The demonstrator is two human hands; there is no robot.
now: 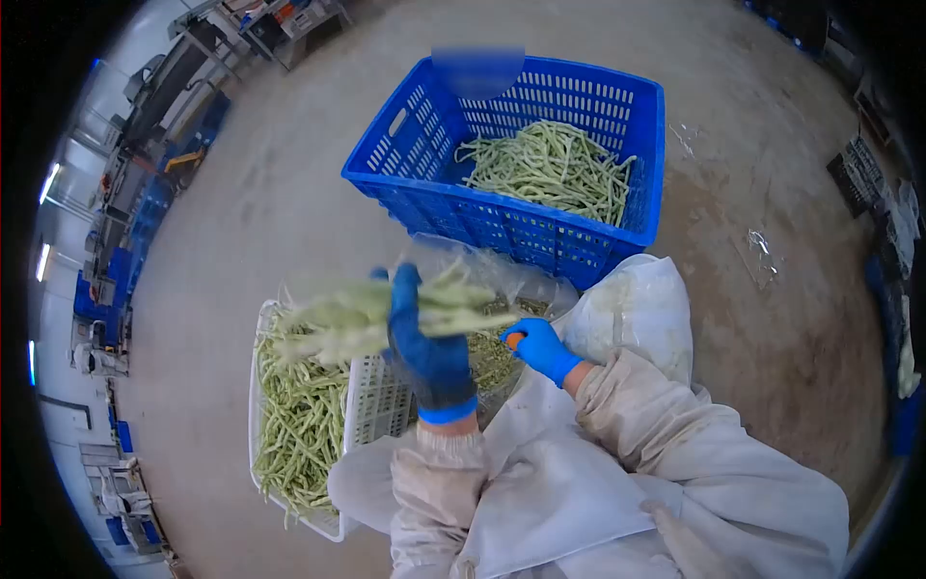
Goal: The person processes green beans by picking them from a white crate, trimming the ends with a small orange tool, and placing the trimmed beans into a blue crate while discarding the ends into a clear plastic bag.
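Observation:
My left hand [424, 357], in a dark blue glove, is closed around a bundle of long green beans [338, 323], blurred by motion. The bundle is over the white basket [379, 400], which holds many more long green beans [301, 429]. Just right of the bundle's end, my right hand [546, 351] in a lighter blue glove grips a small orange-handled tool [514, 340]; its working end cannot be made out. Below and between my hands, short green bits [490, 362] lie in a clear plastic bag [545, 288].
Ahead stands a blue crate [434, 207] with a pile of long green beans [555, 169] inside. A full white sack [641, 309] is beside my right forearm. Scraps of clear plastic [762, 253] lie on the floor at right. Equipment lines the left wall.

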